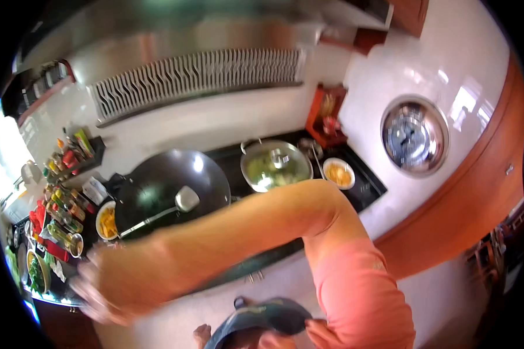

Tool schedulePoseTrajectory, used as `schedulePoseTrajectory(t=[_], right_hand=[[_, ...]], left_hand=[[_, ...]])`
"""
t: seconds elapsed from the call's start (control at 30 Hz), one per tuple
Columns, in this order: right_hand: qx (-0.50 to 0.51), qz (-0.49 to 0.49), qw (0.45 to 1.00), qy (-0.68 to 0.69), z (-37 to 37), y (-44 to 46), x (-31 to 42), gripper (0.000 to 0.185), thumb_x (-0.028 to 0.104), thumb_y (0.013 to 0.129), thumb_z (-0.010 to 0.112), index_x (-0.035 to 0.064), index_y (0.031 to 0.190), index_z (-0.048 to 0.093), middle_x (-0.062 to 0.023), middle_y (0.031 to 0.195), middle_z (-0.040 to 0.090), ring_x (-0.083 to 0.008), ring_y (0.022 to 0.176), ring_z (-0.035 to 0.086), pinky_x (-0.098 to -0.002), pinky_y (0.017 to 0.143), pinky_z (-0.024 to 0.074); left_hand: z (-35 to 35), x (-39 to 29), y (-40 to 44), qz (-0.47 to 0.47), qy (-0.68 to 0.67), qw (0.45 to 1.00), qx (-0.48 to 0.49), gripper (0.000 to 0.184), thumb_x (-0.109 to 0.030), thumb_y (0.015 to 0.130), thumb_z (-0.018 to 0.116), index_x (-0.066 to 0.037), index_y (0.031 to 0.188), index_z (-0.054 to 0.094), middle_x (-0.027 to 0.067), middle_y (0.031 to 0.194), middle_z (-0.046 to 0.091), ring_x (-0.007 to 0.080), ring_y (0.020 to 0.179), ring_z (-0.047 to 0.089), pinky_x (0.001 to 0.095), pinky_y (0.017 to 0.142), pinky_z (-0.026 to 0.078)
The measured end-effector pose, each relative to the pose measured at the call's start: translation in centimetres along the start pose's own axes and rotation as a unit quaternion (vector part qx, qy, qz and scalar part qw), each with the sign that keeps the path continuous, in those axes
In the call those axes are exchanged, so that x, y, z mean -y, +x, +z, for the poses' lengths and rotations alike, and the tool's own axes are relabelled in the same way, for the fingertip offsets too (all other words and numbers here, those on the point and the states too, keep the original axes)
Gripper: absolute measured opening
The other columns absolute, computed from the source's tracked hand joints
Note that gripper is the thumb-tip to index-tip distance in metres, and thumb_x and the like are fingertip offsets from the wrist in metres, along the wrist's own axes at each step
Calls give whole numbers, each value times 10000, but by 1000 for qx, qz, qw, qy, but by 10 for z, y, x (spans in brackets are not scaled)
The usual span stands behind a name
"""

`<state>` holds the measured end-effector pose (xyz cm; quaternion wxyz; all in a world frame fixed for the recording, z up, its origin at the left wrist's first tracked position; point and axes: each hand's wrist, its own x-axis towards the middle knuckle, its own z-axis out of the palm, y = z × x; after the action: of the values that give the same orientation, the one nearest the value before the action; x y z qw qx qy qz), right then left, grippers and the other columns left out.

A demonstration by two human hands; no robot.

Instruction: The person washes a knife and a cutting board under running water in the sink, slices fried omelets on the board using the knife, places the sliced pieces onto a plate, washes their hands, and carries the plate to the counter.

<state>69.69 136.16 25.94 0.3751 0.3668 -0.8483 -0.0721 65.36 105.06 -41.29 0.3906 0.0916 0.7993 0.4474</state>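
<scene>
My right arm, in a pink sleeve, reaches across to the left, in front of the stove. My right hand (113, 285) is smeared by motion near the counter's left end, and its fingers cannot be made out. Just beyond it, a wok spatula (186, 199) rests in a large dark wok (157, 174), its handle pointing toward my wrist. Beside the wok stands a white dish with yellow-orange pieces (107, 220). Several skin-coloured shapes show around dark cloth (268, 317) at the bottom edge; whether my left hand is among them is unclear.
A glass-lidded pan (276, 166) with green food sits right of the wok, near a white bowl of yellowish food (339, 173). Several bottles (67, 215) and a bowl of greens (38, 273) crowd the left. A metal lid (414, 136) is against the wall.
</scene>
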Motion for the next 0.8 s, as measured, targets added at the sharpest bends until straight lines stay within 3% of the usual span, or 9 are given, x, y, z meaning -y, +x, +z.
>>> schedulePoseTrajectory(t=[0.1, 0.23, 0.37, 0.43, 0.57, 0.6, 0.67, 0.73, 0.8], right_hand=[[80, 91, 952, 282, -12, -115, 63, 218, 264, 918, 595, 100, 782, 643, -55, 753, 605, -246, 769, 667, -400, 600, 504], [-45, 522, 792, 315, -70, -269, 95, 152, 202, 958, 695, 66, 995, 751, -112, 906, 726, -253, 811, 717, -371, 683, 555], [-260, 860, 372, 232, -120, -477, 157, 241, 296, 1029, 638, 75, 1108, 690, -73, 905, 744, -137, 768, 727, -264, 645, 568], [-344, 894, 231, 173, -137, -582, 190, 256, 284, 1027, 623, 72, 1166, 654, -66, 904, 739, -146, 736, 714, -285, 636, 587], [-412, 892, 112, 151, -139, -734, 220, 527, 248, 1040, 590, 124, 1509, 384, -97, 979, 727, -188, 743, 713, -387, 666, 616], [-452, 863, 126, 189, -137, -762, 220, 763, 241, 1036, 601, 152, 1618, 116, -136, 1016, 701, -226, 756, 709, -435, 707, 628], [-518, 823, 122, 197, -130, -798, 202, 870, 251, 1033, 616, 193, 1619, -24, -166, 1018, 689, -249, 786, 707, -456, 753, 626], [-570, 784, 119, 216, -120, -840, 183, 1050, 241, 1021, 643, 232, 1582, -245, -208, 1022, 657, -286, 805, 702, -485, 799, 626], [-592, 771, 105, 211, -117, -862, 169, 971, 198, 1012, 661, 213, 1582, -125, -227, 1055, 650, -315, 842, 713, -488, 807, 633]], left_hand=[[-17, 33, -37, -67, 69, 995, -3, 316, -314, 875, 677, -33, 1000, 750, 134, 837, 711, 257, 752, 665, 380, 691, 542], [-24, 46, -81, -109, 143, 983, 26, 299, -328, 888, 681, -54, 987, 745, 94, 792, 677, 210, 689, 618, 342, 623, 495], [-19, 35, -112, -117, 197, 972, 51, 283, -343, 901, 685, -75, 974, 740, 55, 746, 642, 164, 625, 571, 303, 555, 448], [-8, 21, -115, -104, 202, 973, 52, 276, -350, 907, 687, -86, 967, 737, 35, 723, 625, 141, 593, 547, 284, 521, 424], [13, -32, -95, -36, 108, 992, 54, 263, -365, 920, 691, -107, 954, 732, -4, 678, 591, 95, 530, 500, 245, 453, 377], [19, -47, -85, -8, 23, 997, 70, 260, -368, 923, 692, -112, 950, 731, -14, 666, 582, 83, 514, 488, 235, 436, 365], [37, -82, -64, 13, -74, 995, 60, 255, -375, 929, 694, -123, 944, 728, -34, 644, 565, 60, 483, 465, 216, 402, 341], [74, -144, -66, -25, 12, 997, -77, 374, -361, 955, 696, -62, 1178, 715, 85, 991, 716, 159, 820, 663, 274, 694, 519], [109, -194, -91, 28, 43, 993, -110, 400, -267, 968, 697, -10, 1273, 673, 163, 1248, 691, 234, 1115, 660, 353, 952, 513]])
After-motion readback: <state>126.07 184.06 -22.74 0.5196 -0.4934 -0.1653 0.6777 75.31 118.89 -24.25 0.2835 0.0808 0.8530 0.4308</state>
